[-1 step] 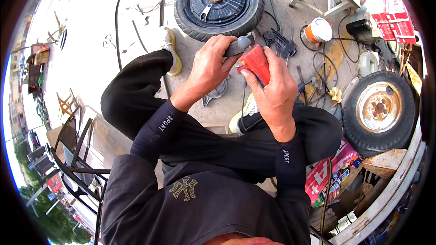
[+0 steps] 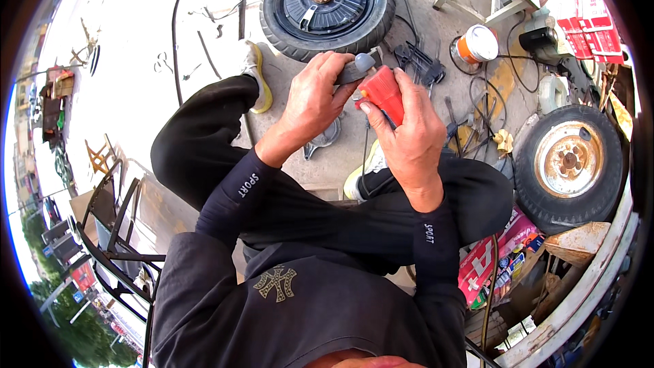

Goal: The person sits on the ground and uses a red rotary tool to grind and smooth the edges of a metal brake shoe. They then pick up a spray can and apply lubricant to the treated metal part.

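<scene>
Gripping a smooth red plastic block (image 2: 383,92), the right hand (image 2: 407,138) has fingers wrapped round its lower end and the thumb laid along its side. The left hand (image 2: 313,99) is closed on a grey metal part (image 2: 358,67) with a rounded knob end, thumb and fingertips pinching it. The two items touch, held above the person's knees over a rough concrete floor (image 2: 415,0).

Two wheels are visible: one black hub wheel (image 2: 327,3), ribbed disc and treaded rubber tyre, lying flat just beyond the hands; one worn tyre on a rusty steel rim (image 2: 569,160) to the right. One round tin with an orange band (image 2: 477,44) stands among tangled black cables (image 2: 477,102). One yellow-soled shoe (image 2: 257,76) shows at the left knee.
</scene>
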`<state>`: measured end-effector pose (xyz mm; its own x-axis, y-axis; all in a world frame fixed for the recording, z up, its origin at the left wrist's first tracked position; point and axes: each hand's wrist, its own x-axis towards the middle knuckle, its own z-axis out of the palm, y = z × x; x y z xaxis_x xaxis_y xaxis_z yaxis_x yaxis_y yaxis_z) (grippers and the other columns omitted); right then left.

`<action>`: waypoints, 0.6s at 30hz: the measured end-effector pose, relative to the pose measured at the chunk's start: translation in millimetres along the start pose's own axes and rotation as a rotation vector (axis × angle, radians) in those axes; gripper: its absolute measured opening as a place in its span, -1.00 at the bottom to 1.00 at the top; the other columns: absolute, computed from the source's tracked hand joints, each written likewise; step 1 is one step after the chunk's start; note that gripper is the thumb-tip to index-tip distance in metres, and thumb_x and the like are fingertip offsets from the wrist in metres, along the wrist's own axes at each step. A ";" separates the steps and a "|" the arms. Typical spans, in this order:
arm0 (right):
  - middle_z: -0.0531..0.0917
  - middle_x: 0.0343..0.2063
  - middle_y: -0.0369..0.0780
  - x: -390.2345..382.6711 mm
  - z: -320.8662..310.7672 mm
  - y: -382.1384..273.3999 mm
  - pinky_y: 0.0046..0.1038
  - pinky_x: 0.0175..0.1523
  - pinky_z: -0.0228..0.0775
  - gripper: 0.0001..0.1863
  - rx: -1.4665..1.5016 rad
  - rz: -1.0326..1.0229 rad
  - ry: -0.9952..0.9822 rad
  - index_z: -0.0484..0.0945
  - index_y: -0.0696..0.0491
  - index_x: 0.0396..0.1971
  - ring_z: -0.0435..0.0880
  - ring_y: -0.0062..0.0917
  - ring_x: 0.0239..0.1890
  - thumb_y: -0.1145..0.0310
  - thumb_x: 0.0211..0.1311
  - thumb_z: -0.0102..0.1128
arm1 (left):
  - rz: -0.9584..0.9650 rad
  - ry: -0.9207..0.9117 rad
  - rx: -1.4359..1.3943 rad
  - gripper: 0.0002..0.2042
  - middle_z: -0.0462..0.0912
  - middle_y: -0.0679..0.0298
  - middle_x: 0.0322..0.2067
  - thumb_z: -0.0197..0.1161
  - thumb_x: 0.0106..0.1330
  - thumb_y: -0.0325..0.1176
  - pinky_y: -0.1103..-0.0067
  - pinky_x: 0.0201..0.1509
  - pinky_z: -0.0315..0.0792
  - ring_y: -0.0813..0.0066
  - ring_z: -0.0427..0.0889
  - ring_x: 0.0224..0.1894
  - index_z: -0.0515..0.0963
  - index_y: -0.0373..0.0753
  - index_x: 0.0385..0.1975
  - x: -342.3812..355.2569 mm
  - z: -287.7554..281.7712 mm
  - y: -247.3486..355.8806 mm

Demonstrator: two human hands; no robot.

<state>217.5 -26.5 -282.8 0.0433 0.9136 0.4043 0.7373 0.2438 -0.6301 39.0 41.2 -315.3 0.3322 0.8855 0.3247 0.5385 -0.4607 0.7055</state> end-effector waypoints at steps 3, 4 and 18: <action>0.69 -0.16 -0.07 0.8 0.9 3.9 -0.21 -0.17 0.61 -0.30 -0.064 0.111 0.050 0.51 0.12 0.20 0.75 -0.11 -0.21 0.22 0.08 0.60 | -0.042 -0.031 -0.027 -0.63 0.65 0.07 -0.21 0.47 0.21 -0.40 0.26 -0.08 0.55 0.00 0.65 -0.13 0.57 -0.28 0.00 -0.7 0.3 0.8; 0.70 -0.16 -0.08 1.9 0.1 7.9 -0.20 -0.17 0.61 -0.32 -0.100 0.134 0.050 0.51 0.11 0.20 0.75 -0.11 -0.20 0.19 0.10 0.58 | -0.048 -0.043 -0.029 -0.64 0.64 0.07 -0.22 0.47 0.21 -0.39 0.26 -0.08 0.54 0.00 0.64 -0.14 0.57 -0.28 -0.01 0.1 -1.2 2.8; 0.69 -0.16 -0.07 4.6 1.1 9.6 -0.16 -0.16 0.60 -0.35 -0.063 0.147 0.023 0.52 0.08 0.18 0.74 -0.09 -0.20 0.18 0.12 0.57 | -0.079 -0.054 -0.051 -0.64 0.66 0.04 -0.17 0.45 0.24 -0.41 0.26 -0.06 0.54 -0.02 0.66 -0.13 0.57 -0.30 0.02 2.6 -1.1 1.6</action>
<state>224.0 -19.6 -287.6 0.1690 0.9300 0.3264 0.7629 0.0863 -0.6408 39.8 42.8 -312.6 0.3325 0.9139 0.2329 0.5249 -0.3845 0.7594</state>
